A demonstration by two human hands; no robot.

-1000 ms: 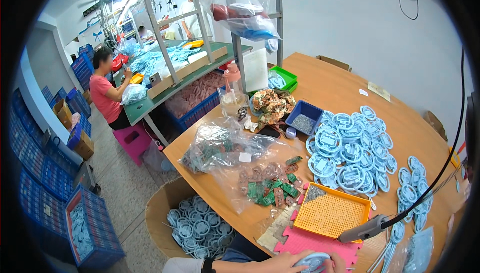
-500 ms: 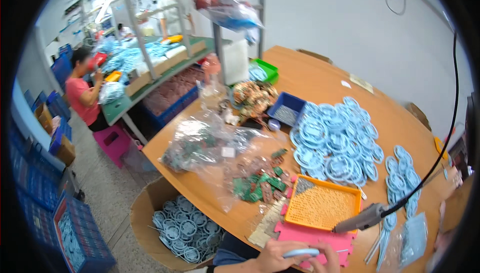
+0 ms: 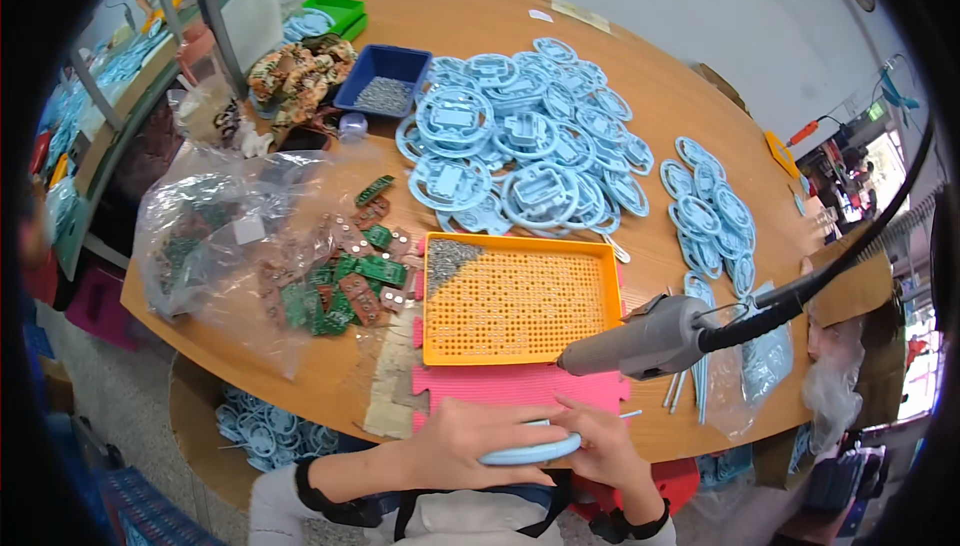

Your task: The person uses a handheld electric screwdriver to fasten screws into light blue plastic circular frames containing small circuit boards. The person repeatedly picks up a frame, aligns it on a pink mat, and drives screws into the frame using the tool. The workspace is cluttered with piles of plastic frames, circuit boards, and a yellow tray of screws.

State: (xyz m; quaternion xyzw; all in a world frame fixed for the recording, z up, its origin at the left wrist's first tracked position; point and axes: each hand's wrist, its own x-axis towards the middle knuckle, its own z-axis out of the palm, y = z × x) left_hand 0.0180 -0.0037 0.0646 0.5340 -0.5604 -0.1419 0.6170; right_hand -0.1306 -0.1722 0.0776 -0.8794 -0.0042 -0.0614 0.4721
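Note:
A light-blue round plastic part [image 3: 530,450] is held edge-on between both hands, near the front table edge. My left hand [image 3: 462,444] grips it from the left, fingers stretched across its top. My right hand [image 3: 600,441] is closed on its right end. Just beyond the hands lies a pink foam mat [image 3: 520,386]. On that stands an orange tray [image 3: 612,276] of small holes, with loose grey screws [image 3: 447,261] heaped in its far left corner. A grey electric screwdriver [image 3: 645,334] on a black cable slants over the tray's near right corner, touched by neither hand.
Beyond the tray is a large pile of blue round parts [image 3: 530,136], with a smaller pile [image 3: 712,211] to its right. Green and brown circuit boards [image 3: 345,291] and a clear plastic bag [image 3: 215,216] lie left. A blue bin [image 3: 425,66] of screws stands behind; a carton [image 3: 195,426] sits below.
The view has swung right and down, so the table and hands now sit nearer the middle. Both hands still hold the blue round part, and the left hand's fingers now reach across it.

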